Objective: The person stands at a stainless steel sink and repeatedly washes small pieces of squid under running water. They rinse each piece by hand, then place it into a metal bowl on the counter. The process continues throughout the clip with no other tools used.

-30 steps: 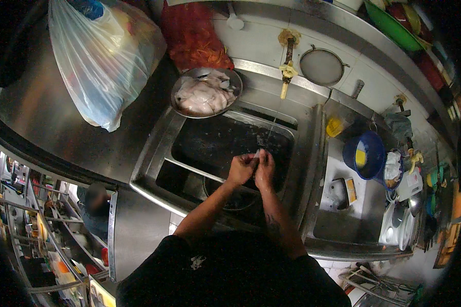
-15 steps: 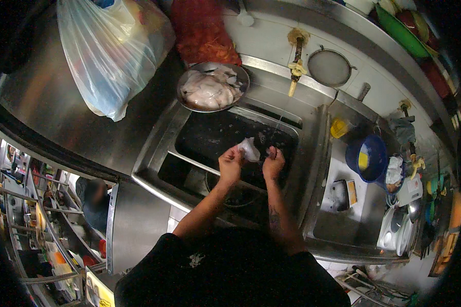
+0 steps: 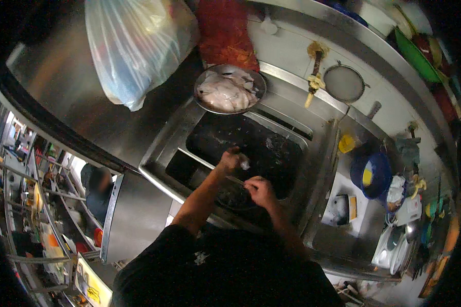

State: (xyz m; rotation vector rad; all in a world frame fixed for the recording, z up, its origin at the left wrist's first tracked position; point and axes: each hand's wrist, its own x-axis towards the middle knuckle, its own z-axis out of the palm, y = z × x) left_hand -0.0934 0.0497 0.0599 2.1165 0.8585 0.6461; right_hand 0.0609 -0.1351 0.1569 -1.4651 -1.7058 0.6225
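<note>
My left hand (image 3: 231, 160) is closed over the steel sink, round a small whitish, squid-like piece (image 3: 245, 165) that is mostly hidden by the fingers. Just nearer and to the right, my right hand (image 3: 262, 191) pinches a thin, greyish strip-like thing (image 3: 234, 180) that points toward the left wrist; its kind is too blurred to tell. Beneath both hands lies a basin of dark water (image 3: 271, 158) with bits floating in it. At the sink's far left corner stands a round metal bowl (image 3: 198, 100) heaped with pale, wet squid-like pieces (image 3: 228, 92).
A full plastic bag (image 3: 138, 56) sits on the steel counter at left, beside a red mesh sack (image 3: 225, 36). A tap (image 3: 315, 82) and a strainer (image 3: 344, 83) are on the back wall. Rightward are a blue basin (image 3: 376, 187) and stacked dishes (image 3: 392, 250). Someone stands far left.
The whitish piece has turned and is now mostly covered by my left hand. My right hand has come nearer and leftward, below the left one. The whole view has shifted.
</note>
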